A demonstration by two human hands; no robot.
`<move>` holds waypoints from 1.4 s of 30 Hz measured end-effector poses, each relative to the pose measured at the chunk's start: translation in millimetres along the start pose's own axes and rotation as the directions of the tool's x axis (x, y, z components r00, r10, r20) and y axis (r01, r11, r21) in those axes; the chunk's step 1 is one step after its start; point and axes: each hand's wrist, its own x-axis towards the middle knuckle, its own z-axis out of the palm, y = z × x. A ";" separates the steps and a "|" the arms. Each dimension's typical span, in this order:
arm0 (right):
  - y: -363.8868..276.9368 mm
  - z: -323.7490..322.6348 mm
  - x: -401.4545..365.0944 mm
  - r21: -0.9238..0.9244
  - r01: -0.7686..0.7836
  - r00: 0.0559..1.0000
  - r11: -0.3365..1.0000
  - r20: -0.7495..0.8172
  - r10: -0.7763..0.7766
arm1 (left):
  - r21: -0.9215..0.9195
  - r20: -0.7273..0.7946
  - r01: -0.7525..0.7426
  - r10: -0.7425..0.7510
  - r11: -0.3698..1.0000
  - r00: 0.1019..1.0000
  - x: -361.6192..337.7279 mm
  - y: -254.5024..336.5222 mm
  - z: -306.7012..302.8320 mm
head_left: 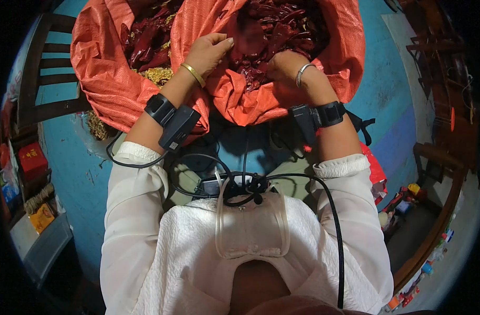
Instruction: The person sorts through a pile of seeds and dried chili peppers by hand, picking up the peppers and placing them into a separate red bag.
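Two orange-red woven sacks stand open side by side before me. The right sack (261, 107) is full of glossy dark-red dried chilies (282, 34). At its left rim my left hand (208, 52), wearing a gold bangle, is closed with thumb and fingers together. A blurred dark-red dried chili (248, 39) meets its fingertips. My right hand (292, 68), wearing a silver bangle, reaches into the right sack. Its fingers are curled down and hidden among the chilies. The left sack (101, 68) holds more dried chilies (145, 44) and yellowish bits (158, 76).
A dark wooden chair (46, 79) stands at the left on the blue floor (67, 173). Black cables (324, 189) run from the wrist devices (179, 126) across my lap. Wooden furniture (444, 173) and small items line the right side. A red bag (375, 170) lies beside my right arm.
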 end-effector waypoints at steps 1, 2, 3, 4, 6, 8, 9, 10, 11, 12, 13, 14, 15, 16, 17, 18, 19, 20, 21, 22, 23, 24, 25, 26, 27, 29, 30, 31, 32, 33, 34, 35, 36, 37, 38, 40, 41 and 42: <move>-7.0 -2.0 -3.6 0.100 0.088 0.985 0.991 0.137 -0.101 | 0.009 0.016 0.008 -0.008 1.000 1.000 0.4 -0.1 -1.0; -12.2 -3.2 -8.4 0.210 0.159 0.942 0.965 0.259 -0.212 | 0.019 0.032 0.015 -0.016 1.000 0.999 0.7 0.1 -1.1; -18.0 8.8 -12.1 0.146 0.238 0.904 0.960 0.329 -0.274 | 0.020 0.033 0.015 -0.016 1.000 0.999 0.3 1.6 -0.1; -19.4 14.3 -9.3 0.199 0.128 0.922 0.972 0.338 -0.190 | 0.004 0.042 0.034 -0.034 0.999 0.999 -0.9 3.8 1.1; -21.1 20.5 -8.6 0.120 0.023 0.922 0.992 0.380 -0.068 | -0.007 0.055 0.055 -0.055 0.998 0.997 -1.1 3.4 0.8; -11.8 20.5 -3.6 0.134 0.053 0.943 0.990 0.320 -0.094 | 0.009 0.043 0.014 -0.015 1.000 0.999 -0.4 -0.9 -0.4; -8.2 19.2 -1.7 0.143 0.083 0.959 0.986 0.258 -0.119 | 0.008 0.041 0.016 -0.016 1.000 0.999 0.1 -3.4 -1.0; -6.7 19.6 -1.4 0.145 0.083 0.958 0.986 0.260 -0.119 | 0.003 0.037 0.006 -0.006 1.000 0.999 0.9 -5.6 -1.2; -5.4 19.5 -1.3 0.069 0.045 0.983 0.997 0.174 -0.057 | -0.001 0.033 -0.005 0.005 1.000 0.999 1.8 -6.7 -1.3; -4.4 18.2 -0.9 -0.003 0.000 0.997 1.000 0.082 0.000 | -0.001 0.034 -0.005 0.005 1.000 0.999 2.1 -6.7 -1.4; -2.3 17.4 0.5 -0.072 -0.051 0.999 0.996 -0.014 0.050 | 0.025 0.039 -0.004 0.003 1.000 0.999 2.5 -6.6 -1.6; 8.7 21.6 5.7 -0.132 -0.084 0.990 0.988 -0.120 0.068 | 0.050 0.042 -0.004 0.002 0.999 0.999 2.6 -6.4 -2.2; 15.0 15.3 8.3 -0.042 -0.115 0.985 0.992 -0.132 0.109 | 0.050 0.038 -0.004 0.002 0.999 0.999 1.9 -5.5 -3.0; 18.7 11.5 10.4 0.051 -0.143 0.979 0.988 -0.138 0.149 | 0.060 0.060 -0.013 0.010 0.998 0.998 1.4 -4.3 -3.6; 19.5 10.9 11.1 0.051 -0.139 0.980 0.989 -0.136 0.145 | 0.071 0.084 -0.023 0.017 0.997 0.996 1.0 -3.2 -3.5; 13.3 0.6 6.8 0.070 -0.123 0.973 0.990 -0.188 0.134 | 0.071 0.080 -0.021 0.015 0.997 0.997 0.4 -2.0 -2.4; 7.5 -6.8 3.5 0.091 -0.107 0.963 0.990 -0.239 0.126 | 0.080 0.065 -0.026 0.021 0.996 0.998 -1.1 -0.5 -0.5; 2.7 -10.1 2.3 0.095 -0.105 0.963 0.990 -0.239 0.126 | 0.091 0.052 -0.031 0.026 0.995 0.998 -2.4 1.5 0.9; -1.9 -12.5 1.7 0.101 -0.095 0.953 0.990 -0.278 0.119 | 0.096 0.053 -0.029 0.024 0.995 0.998 -3.3 4.1 1.7; -4.3 -13.9 1.3 0.106 -0.084 0.941 0.991 -0.318 0.114 | 0.055 0.042 -0.070 0.068 0.996 0.997 -4.2 7.2 2.2; -4.1 -15.0 1.4 0.113 -0.083 0.940 0.990 -0.320 0.116 | 0.014 0.030 -0.112 0.111 0.994 0.993 -5.5 11.5 2.3; -2.8 -15.6 2.2 0.106 -0.114 0.944 0.988 -0.300 0.141 | 0.022 0.032 -0.110 0.109 0.994 0.994 -8.8 20.6 0.2; -1.5 -14.9 3.5 0.100 -0.144 0.945 0.985 -0.280 0.167 | 0.065 -0.033 -0.203 0.205 0.977 0.978 -13.3 33.8 -4.5; 1.2 -11.2 7.7 0.109 -0.143 0.945 0.984 -0.281 0.169 | 0.113 -0.092 -0.290 0.301 0.950 0.949 -16.4 45.1 -10.4; 5.4 -5.3 14.2 0.083 -0.176 0.943 0.981 -0.271 0.192 | 0.093 -0.136 -0.363 0.373 0.927 0.918 -17.7 54.5 -17.0; 8.5 3.6 18.5 0.094 -0.187 0.930 0.978 -0.303 0.207 | 0.112 -0.243 -0.408 0.423 0.906 0.873 -8.1 49.9 -55.6; 6.9 5.8 20.6 0.097 -0.186 0.930 0.978 -0.304 0.207 | 0.258 -0.272 -0.322 0.389 0.911 0.880 -10.3 54.5 -73.1; 4.9 6.6 23.0 0.109 -0.171 0.932 0.979 -0.305 0.197 | 0.331 -0.280 -0.353 0.449 0.875 0.849 -10.9 57.5 -86.3; 2.8 6.9 24.7 0.121 -0.157 0.934 0.980 -0.305 0.187 | 0.402 -0.282 -0.380 0.508 0.833 0.814 -10.5 59.3 -96.4; -1.3 5.4 25.6 0.122 -0.156 0.933 0.980 -0.307 0.187 | 0.404 -0.281 -0.381 0.509 0.832 0.814 -8.7 57.9 -104.7; -6.8 3.4 27.2 0.130 -0.153 0.935 0.980 -0.303 0.186 | 0.543 -0.297 -0.387 0.601 0.745 0.742 -6.7 55.5 -111.5; -12.2 1.3 28.9 0.138 -0.148 0.936 0.979 -0.299 0.184 | 0.671 -0.294 -0.371 0.689 0.642 0.662 -4.7 52.2 -117.5; -17.4 -0.5 31.3 0.138 -0.147 0.936 0.979 -0.301 0.183 | 0.672 -0.293 -0.371 0.691 0.640 0.661 -7.4 55.0 -114.3; -22.2 -2.3 33.8 0.180 -0.158 0.944 0.971 -0.263 0.202 | 0.770 -0.253 -0.332 0.739 0.544 0.624 -12.8 60.4 -103.1; -26.2 -3.4 36.5 0.221 -0.169 0.950 0.960 -0.223 0.219 | 0.853 -0.205 -0.284 0.781 0.438 0.589 -18.0 64.3 -89.6; -31.0 -0.8 44.2 0.255 -0.193 0.948 0.947 -0.201 0.247 | 0.747 -0.068 -0.502 0.801 0.436 0.595 -24.7 61.5 -60.1; -33.8 -0.7 46.4 0.273 -0.230 0.942 0.934 -0.177 0.284 | 0.666 -0.078 -0.507 0.726 0.548 0.683 -27.7 53.8 -44.4; -34.3 -1.4 48.1 0.287 -0.266 0.935 0.920 -0.156 0.319 | 0.682 0.019 -0.498 0.668 0.535 0.744 -24.3 39.9 -35.0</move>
